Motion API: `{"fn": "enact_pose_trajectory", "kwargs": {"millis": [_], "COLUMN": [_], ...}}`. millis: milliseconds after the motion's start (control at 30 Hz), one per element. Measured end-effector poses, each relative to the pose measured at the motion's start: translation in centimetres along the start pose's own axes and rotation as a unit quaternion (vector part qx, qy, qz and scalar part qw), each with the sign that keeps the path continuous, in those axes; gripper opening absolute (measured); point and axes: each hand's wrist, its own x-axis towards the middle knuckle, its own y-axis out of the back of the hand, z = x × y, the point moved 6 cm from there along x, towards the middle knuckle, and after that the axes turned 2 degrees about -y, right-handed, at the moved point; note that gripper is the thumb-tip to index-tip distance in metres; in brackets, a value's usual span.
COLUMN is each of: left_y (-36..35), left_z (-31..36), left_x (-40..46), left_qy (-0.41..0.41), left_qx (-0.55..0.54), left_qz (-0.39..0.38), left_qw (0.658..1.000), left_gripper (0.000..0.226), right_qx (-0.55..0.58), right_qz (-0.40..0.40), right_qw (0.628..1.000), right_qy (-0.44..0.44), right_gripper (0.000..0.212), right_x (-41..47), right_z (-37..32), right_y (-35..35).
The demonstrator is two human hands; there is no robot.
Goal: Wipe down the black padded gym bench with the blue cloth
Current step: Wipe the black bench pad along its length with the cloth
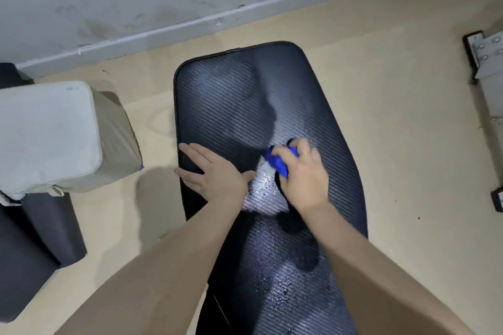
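Right hand [304, 174] clenched on blue cloth [279, 162], mid-bench [231, 95]. Left hand [215, 171] flat, released, bracing the edge. Unwiped padding runs lengthwise ahead, toward the wall.

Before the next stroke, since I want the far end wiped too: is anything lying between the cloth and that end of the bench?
Nothing visible does. The bench is bare beyond the blue cloth in the right hand; the left hand rests flat beside it.
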Motion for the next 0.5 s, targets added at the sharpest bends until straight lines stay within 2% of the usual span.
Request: {"fn": "enact_pose_trajectory", "kwargs": {"millis": [100, 200, 333, 400, 500], "left_y": [0.2, 0.0, -0.5, -0.3, -0.1], "left_z": [0.2, 0.3, -0.1, -0.1, 0.6], "left_x": [0.1, 0.2, 0.6, 0.1, -1.0], "left_qy": [0.015, 0.031, 0.021, 0.026, 0.024], "left_qx": [-0.007, -0.018, -0.02, -0.018, -0.017], "left_qz": [-0.002, -0.007, 0.001, 0.002, 0.009], "left_qw": [1.0, 0.999, 1.0, 1.0, 1.0], "left_gripper": [0.129, 0.129, 0.128, 0.127, 0.125], "right_qx": [-0.025, -0.076, -0.062, -0.028, -0.019], "right_qz": [-0.059, -0.013, 0.066, 0.076, 0.063], "right_qw": [0.998, 0.993, 0.996, 0.997, 0.998], "right_qy": [0.013, 0.084, 0.019, -0.019, -0.001], "right_gripper": [0.044, 0.046, 0.037, 0.038, 0.045], "right_x": [-0.9, 2.8, 7.6, 6.3, 0.6], "right_z": [0.1, 0.7, 3.3, 3.3, 3.4], "right_y": [-0.4, 0.8, 2.4, 2.0, 0.7]}}
